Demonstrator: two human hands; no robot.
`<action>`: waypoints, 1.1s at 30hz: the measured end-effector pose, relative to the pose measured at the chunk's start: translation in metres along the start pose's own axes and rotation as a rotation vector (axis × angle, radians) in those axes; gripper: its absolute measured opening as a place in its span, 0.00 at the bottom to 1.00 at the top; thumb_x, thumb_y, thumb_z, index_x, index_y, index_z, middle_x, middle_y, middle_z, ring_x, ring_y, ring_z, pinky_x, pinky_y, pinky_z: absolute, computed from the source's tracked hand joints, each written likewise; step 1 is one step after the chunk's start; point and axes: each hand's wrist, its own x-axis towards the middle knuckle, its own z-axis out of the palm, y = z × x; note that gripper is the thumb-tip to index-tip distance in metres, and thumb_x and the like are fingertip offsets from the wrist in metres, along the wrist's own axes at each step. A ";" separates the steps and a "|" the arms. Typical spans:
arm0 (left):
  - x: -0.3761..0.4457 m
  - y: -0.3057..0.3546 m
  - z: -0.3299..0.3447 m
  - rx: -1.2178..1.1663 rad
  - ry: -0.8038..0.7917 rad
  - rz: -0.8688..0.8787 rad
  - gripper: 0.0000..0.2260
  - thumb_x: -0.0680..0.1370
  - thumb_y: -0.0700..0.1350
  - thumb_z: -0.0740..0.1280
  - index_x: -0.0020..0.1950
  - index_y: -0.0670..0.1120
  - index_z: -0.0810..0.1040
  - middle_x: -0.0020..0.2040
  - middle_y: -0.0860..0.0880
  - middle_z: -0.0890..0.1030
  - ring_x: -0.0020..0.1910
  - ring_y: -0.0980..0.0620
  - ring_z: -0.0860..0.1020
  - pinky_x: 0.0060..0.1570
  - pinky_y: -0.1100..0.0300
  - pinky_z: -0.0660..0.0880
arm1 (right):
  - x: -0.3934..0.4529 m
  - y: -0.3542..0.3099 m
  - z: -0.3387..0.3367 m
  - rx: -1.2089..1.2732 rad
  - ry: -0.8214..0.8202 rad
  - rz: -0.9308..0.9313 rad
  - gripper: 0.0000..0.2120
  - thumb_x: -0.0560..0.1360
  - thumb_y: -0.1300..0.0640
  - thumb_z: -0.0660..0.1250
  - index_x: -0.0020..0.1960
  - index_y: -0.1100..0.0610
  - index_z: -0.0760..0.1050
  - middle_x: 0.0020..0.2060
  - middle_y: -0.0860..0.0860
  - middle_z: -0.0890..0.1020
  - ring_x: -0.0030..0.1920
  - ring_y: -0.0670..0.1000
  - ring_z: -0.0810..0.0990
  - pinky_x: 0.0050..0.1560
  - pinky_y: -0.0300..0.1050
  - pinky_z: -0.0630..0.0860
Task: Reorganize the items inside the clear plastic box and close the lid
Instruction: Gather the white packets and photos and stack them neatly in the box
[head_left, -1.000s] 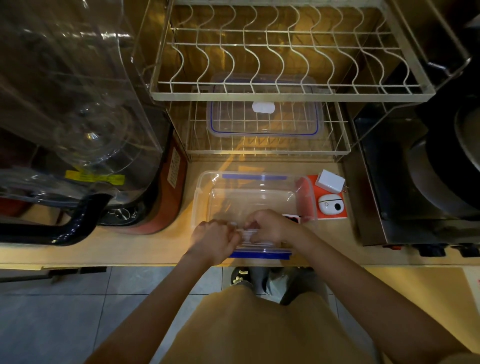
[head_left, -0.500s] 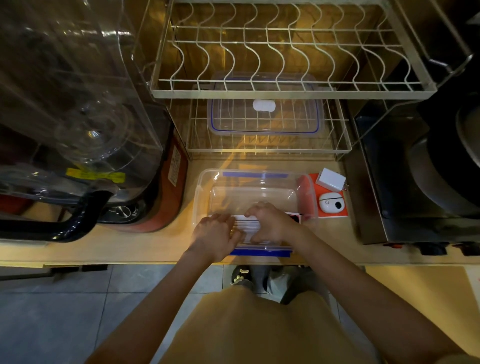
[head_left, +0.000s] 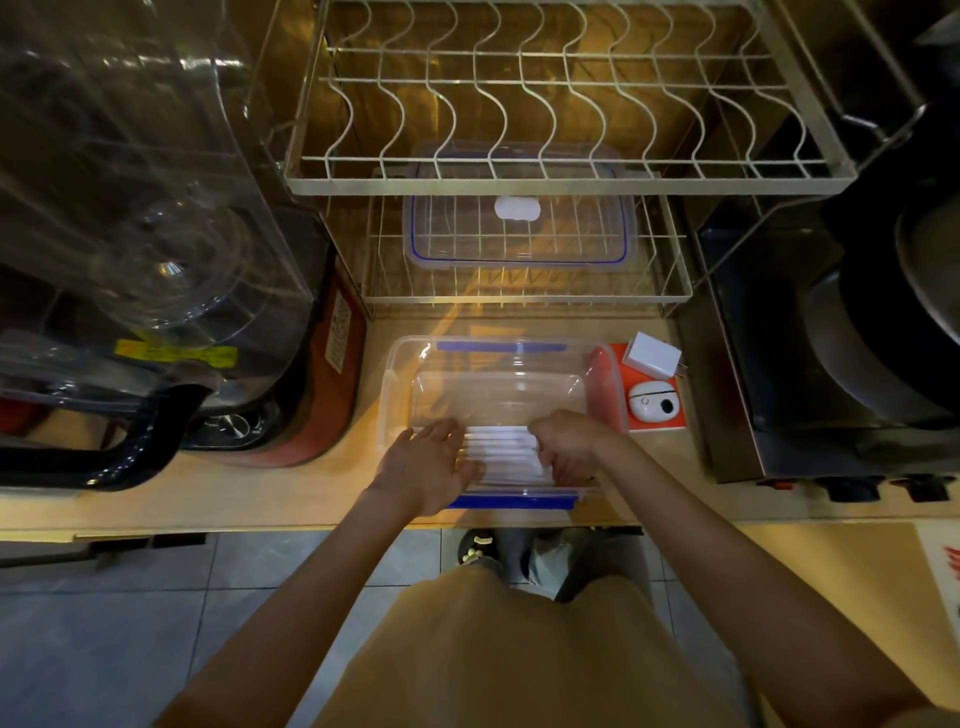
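The clear plastic box (head_left: 400, 374) with blue clasps stands open on the wooden counter in front of me. Several white strips (head_left: 501, 452) lie in a row at its near end. My left hand (head_left: 428, 465) rests flat with fingers spread at the left end of the strips. My right hand (head_left: 569, 441) is curled over their right end, fingers closed on them. The box's clear lid (head_left: 519, 228) with a blue seal lies on the lower shelf of the wire dish rack behind the box.
A white charger plug (head_left: 652, 356) and a white earbud case (head_left: 652, 405) sit on an orange card (head_left: 657, 423) right of the box. A blender with a clear jug (head_left: 130, 234) stands on the left, a dark stove (head_left: 831, 338) on the right. The wire dish rack (head_left: 561, 182) overhangs the back.
Both hands have lowered from the box's near rim into the box. The left hand has opened flat, and the white strips now lie spread between the two hands.
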 end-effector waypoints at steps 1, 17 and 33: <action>-0.001 0.001 -0.001 -0.008 0.013 -0.004 0.25 0.80 0.55 0.50 0.74 0.46 0.56 0.76 0.48 0.59 0.74 0.48 0.59 0.72 0.51 0.57 | -0.003 -0.002 0.003 -0.007 0.003 -0.014 0.16 0.81 0.58 0.51 0.35 0.55 0.66 0.33 0.53 0.70 0.33 0.49 0.70 0.39 0.43 0.72; -0.001 0.000 0.003 -0.059 0.082 0.007 0.23 0.79 0.55 0.52 0.73 0.49 0.60 0.73 0.48 0.66 0.72 0.48 0.63 0.70 0.49 0.60 | 0.001 -0.002 -0.008 0.278 -0.060 0.093 0.34 0.78 0.39 0.49 0.63 0.69 0.70 0.51 0.65 0.80 0.54 0.60 0.80 0.55 0.48 0.77; -0.003 0.003 0.001 -0.053 0.088 0.007 0.20 0.79 0.54 0.53 0.69 0.50 0.65 0.72 0.47 0.66 0.67 0.46 0.68 0.65 0.49 0.65 | 0.007 -0.006 -0.004 0.412 -0.057 0.043 0.28 0.79 0.43 0.54 0.66 0.65 0.66 0.58 0.63 0.74 0.54 0.58 0.74 0.60 0.49 0.70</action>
